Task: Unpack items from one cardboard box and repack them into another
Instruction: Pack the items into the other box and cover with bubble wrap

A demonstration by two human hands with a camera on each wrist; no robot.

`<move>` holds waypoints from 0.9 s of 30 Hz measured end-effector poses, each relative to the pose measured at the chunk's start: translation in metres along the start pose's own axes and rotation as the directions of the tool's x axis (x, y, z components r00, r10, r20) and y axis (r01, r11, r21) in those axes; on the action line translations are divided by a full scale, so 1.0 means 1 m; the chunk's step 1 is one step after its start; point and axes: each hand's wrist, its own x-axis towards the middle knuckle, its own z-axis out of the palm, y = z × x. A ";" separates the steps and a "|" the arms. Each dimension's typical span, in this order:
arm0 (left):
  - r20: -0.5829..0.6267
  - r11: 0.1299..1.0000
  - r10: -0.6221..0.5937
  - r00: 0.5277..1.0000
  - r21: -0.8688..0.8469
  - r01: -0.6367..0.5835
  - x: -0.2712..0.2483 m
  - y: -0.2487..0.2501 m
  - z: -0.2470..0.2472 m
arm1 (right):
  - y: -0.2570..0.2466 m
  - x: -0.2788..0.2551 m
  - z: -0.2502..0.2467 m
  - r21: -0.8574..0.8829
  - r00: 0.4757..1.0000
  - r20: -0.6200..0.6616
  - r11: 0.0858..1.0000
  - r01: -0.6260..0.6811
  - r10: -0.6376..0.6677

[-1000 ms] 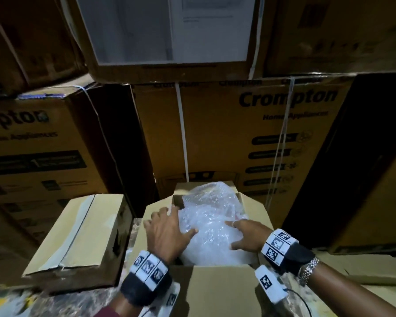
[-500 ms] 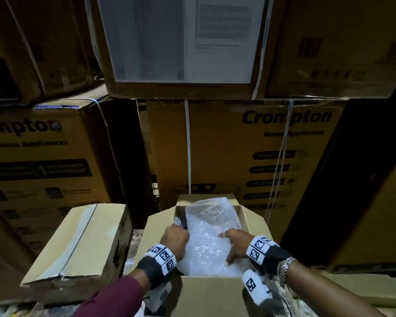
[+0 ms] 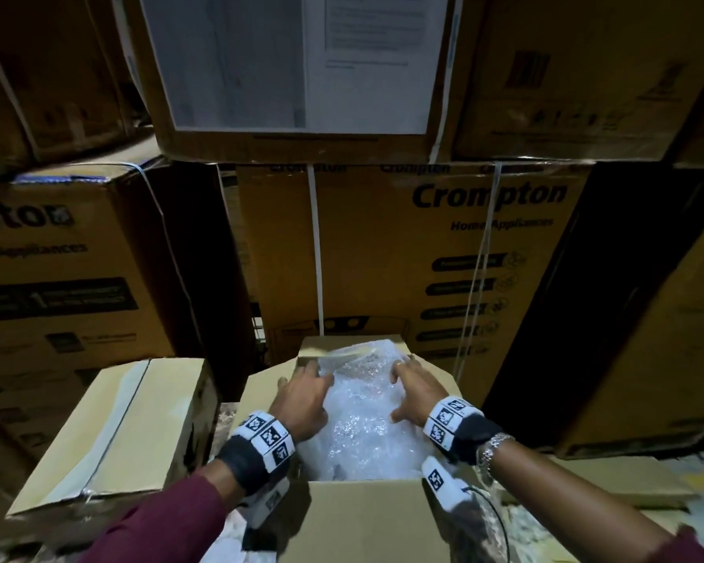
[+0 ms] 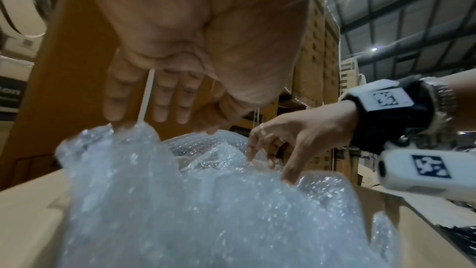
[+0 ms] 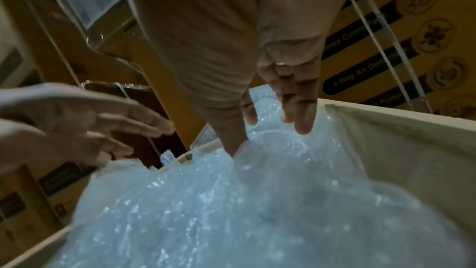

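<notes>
Head view shows both hands over an open tan cardboard box (image 3: 362, 518) packed to its rim with crumpled clear bubble wrap (image 3: 362, 420). The left hand (image 3: 301, 404) lies on the wrap's left side, near the box's left wall, fingers extended and loosely spread, pinching nothing that I can see. The right hand (image 3: 417, 394) sits on the right side with fingers spread, tips pressing into the plastic; the left wrist view shows those fingertips (image 4: 270, 163) dipping into the folds without closing on a fold.

The bubble wrap should be very light, soft and springy, a little slick, and likely to bunch or slide rather than lift as one piece. Gathering a handful of folds from each side, or sliding the fingers down between wrap and box wall, looks like the surest hold. Whatever it cushions is hidden, so it may be fragile and its weight cannot be judged.

Just to the left stands a second, pale cardboard box (image 3: 118, 432) with its flaps shut and a tape strip along the seam; its contents cannot be seen. Behind both, large brown printed appliance cartons (image 3: 464, 253) are stacked high, bound with white straps.
</notes>
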 end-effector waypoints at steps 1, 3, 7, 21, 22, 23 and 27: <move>-0.002 0.998 0.051 0.999 -0.037 -0.051 0.001 0.001 -0.003 | -0.002 0.003 0.003 -0.073 0.999 0.035 0.997 0.004 -0.002; 0.143 0.978 0.207 0.968 -0.071 -0.198 0.002 0.004 -0.006 | -0.003 0.011 0.009 -0.147 0.990 0.139 0.989 0.013 0.008; 0.620 0.952 0.307 0.722 -0.201 -0.232 0.001 0.001 0.004 | -0.004 0.015 -0.001 -0.173 0.931 0.356 0.985 -0.020 0.082; 0.292 0.969 0.246 0.924 -0.046 -0.244 -0.003 -0.018 0.021 | -0.013 0.018 -0.009 -0.224 0.985 0.003 0.960 0.168 -0.172; 0.261 0.968 0.236 0.936 0.017 -0.249 -0.002 -0.018 0.020 | -0.012 0.019 -0.004 -0.241 0.986 0.062 0.957 0.162 -0.152; 0.234 0.970 0.218 0.948 0.059 -0.238 0.000 -0.019 0.018 | -0.010 0.020 0.002 -0.255 0.987 0.126 0.958 0.133 -0.104; 0.221 0.977 0.119 0.968 0.146 -0.154 0.004 -0.026 0.017 | 0.000 0.021 0.012 -0.282 0.961 0.275 0.959 0.040 0.041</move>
